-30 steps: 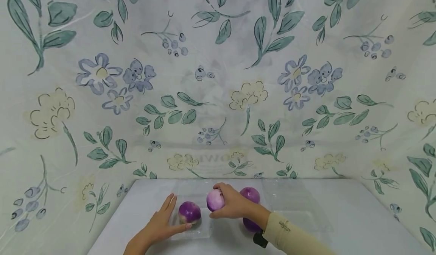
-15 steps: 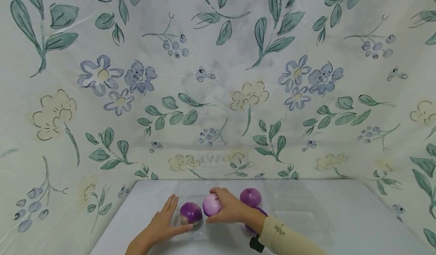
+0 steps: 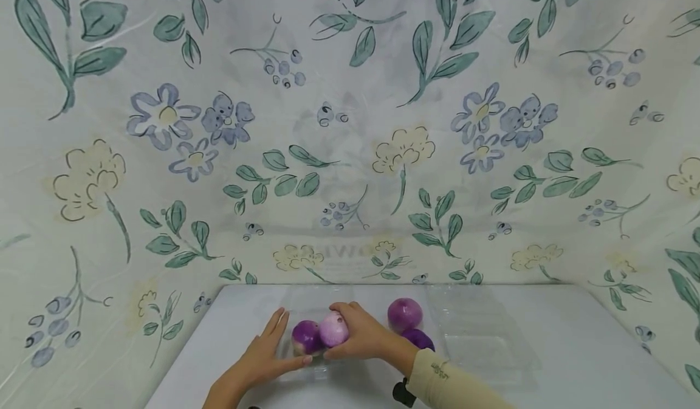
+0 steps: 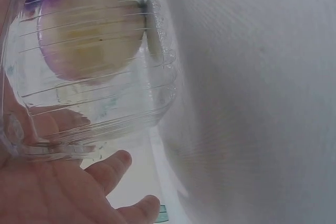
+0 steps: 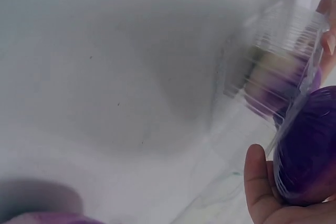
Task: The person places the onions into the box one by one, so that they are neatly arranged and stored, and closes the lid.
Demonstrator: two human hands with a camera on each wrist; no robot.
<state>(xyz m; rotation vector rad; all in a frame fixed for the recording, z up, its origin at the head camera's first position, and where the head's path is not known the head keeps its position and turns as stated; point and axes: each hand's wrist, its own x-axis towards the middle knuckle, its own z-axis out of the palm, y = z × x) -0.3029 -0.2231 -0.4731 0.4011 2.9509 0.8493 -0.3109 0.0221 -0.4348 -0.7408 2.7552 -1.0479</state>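
My right hand point(image 3: 363, 336) grips a pale purple turnip point(image 3: 333, 329) between thumb and fingers, over a clear plastic box point(image 4: 100, 100). In the right wrist view, this turnip point(image 5: 307, 148) is at the box's rim. A purple-and-white turnip point(image 3: 307, 337) sits inside, its pale underside point(image 4: 92, 38) showing through the ribbed wall in the left wrist view. My left hand point(image 3: 262, 351) rests against the box's left side, fingers straight and spread, thumb along the front. Two more purple turnips lie beyond my right wrist: one behind point(image 3: 405, 315), one partly hidden by it point(image 3: 420, 339).
A second clear plastic box point(image 3: 481, 351) stands on the white table point(image 3: 569, 336) at the right. A flowered cloth point(image 3: 350, 214) hangs behind the table's back edge. A small black object point(image 3: 403, 392) is at my right wrist.
My right hand has moved left and slightly down with its turnip, which now overlaps the boxed one in view. My left hand has stayed almost in place.
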